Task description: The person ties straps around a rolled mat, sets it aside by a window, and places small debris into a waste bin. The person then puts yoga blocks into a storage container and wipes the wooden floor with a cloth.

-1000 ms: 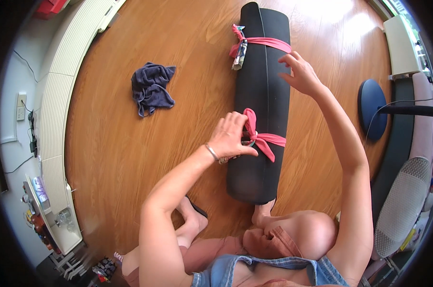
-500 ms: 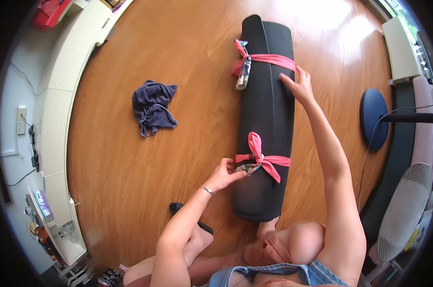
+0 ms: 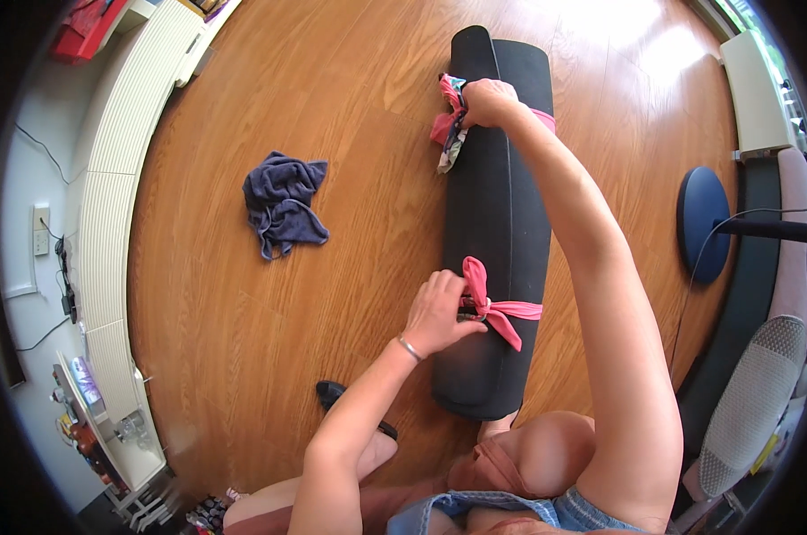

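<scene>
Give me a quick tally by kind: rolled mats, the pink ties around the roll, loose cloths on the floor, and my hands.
Black rolled mat: 1
Pink ties: 2 (near tie, far tie)
Dark blue-grey cloth: 1
Hands: 2 (left hand, right hand)
Total: 6

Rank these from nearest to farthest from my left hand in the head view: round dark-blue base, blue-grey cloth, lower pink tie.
From the left hand, as the head view shows:
1. Lower pink tie: right at the fingers, around the black rolled mat.
2. Blue-grey cloth: on the floor, ahead and left.
3. Round dark-blue base: far right, beyond the mat.
</scene>
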A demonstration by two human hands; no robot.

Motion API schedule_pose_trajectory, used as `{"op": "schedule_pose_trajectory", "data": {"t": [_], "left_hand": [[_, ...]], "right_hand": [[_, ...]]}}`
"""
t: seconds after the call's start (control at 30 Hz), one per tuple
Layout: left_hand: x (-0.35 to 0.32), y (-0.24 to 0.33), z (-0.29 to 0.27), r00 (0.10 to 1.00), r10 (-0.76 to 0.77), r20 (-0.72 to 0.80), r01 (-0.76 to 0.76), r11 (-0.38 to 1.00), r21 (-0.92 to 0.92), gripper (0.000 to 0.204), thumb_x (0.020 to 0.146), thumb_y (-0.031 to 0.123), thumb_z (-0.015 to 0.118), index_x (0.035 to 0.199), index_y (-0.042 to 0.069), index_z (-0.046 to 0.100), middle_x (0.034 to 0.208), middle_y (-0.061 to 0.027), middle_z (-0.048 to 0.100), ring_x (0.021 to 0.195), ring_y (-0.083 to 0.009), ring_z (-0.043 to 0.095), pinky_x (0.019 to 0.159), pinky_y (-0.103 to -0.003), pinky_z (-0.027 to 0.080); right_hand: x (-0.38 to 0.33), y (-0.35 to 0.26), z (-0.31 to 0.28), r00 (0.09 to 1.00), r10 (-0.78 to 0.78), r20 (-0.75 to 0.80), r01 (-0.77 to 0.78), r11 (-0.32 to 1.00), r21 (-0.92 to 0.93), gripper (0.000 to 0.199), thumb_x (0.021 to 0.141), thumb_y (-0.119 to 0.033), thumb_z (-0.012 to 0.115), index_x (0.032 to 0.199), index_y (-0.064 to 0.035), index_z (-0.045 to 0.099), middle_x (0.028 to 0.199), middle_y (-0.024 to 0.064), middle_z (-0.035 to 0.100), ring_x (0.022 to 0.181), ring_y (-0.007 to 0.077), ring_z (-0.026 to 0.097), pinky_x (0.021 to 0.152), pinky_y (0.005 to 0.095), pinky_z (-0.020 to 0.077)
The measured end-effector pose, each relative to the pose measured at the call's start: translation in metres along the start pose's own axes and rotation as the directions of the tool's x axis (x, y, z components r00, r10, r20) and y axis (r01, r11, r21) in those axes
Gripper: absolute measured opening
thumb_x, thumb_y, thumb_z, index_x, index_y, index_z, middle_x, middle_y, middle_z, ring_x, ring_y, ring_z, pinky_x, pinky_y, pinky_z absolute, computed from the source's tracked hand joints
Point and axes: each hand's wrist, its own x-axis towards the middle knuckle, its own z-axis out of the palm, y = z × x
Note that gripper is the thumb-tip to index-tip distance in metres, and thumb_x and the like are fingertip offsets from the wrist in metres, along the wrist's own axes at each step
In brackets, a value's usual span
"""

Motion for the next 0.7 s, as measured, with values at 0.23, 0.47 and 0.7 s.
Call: {"op": "schedule_pose_trajectory", "data": {"t": [0.23,0.47,0.7], "left_hand": [[0.015,0.024,0.013,0.992,0.102,0.076,-0.103,0.995,0.014,0.014,0.06,0.01,0.056,0.069,0.005,0.047,0.069,-0.0109,0.046,0.069,-0.0279,0.047,0.058,-0.037,0.04],[0.027,0.047,0.015,0.864,-0.107,0.492,0.201,0.969,-0.141,0.019,0.066,0.018,0.052,0.076,0.003,0.046,0.068,-0.0178,0.055,0.069,-0.0361,0.054,0.06,-0.043,0.041],[0.036,0.06,-0.026,0.791,-0.142,0.595,0.209,0.977,-0.044,0.027,0.067,0.035,0.061,0.071,0.009,0.057,0.068,-0.0139,0.058,0.068,-0.0307,0.057,0.057,-0.039,0.043]], "right_hand": [[-0.005,0.024,0.006,0.999,0.017,-0.043,-0.006,0.974,0.225,0.024,0.06,-0.021,0.062,0.076,-0.0034,0.06,0.071,0.0117,0.059,0.068,0.0237,0.057,0.062,0.0317,0.0455],[-0.028,0.045,-0.001,0.979,0.206,0.008,-0.171,0.791,0.588,0.053,0.056,-0.044,0.063,0.085,0.0012,0.061,0.085,0.0176,0.06,0.081,0.0281,0.057,0.071,0.0323,0.0441],[-0.084,0.008,-0.029,0.927,0.374,-0.029,-0.347,0.884,0.314,0.042,0.063,-0.049,0.059,0.081,-0.0108,0.063,0.085,0.0092,0.061,0.083,0.0248,0.058,0.072,0.0349,0.0448]]}}
